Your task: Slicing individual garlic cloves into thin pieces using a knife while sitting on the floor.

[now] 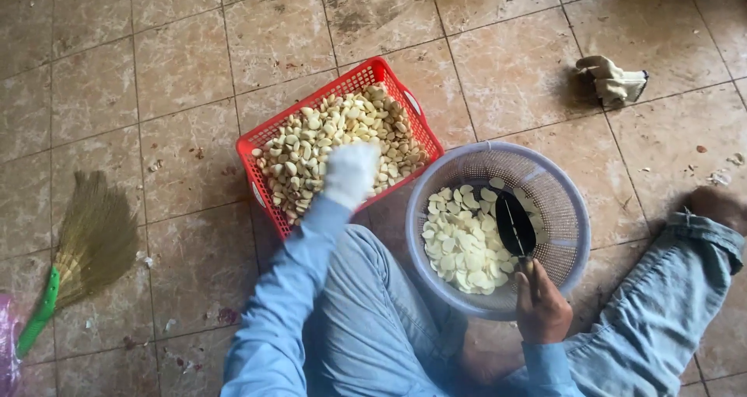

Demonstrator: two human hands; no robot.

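Red lattice plastic basket (274, 138), gloved left hand (350, 172), right hand (541, 310) gripping knife (514, 227)

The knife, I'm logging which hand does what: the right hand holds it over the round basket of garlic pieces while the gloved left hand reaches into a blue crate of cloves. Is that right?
Not quite: the crate is red, not blue, as the head view shows. The rest stands: the right hand holds the knife over the round basket of garlic pieces, and the gloved left hand reaches into the cloves.

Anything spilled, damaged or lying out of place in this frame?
Mostly tidy: garlic stays inside the red basket and round colander. A crumpled cloth lies loose on the floor tiles, with scattered peel scraps nearby.
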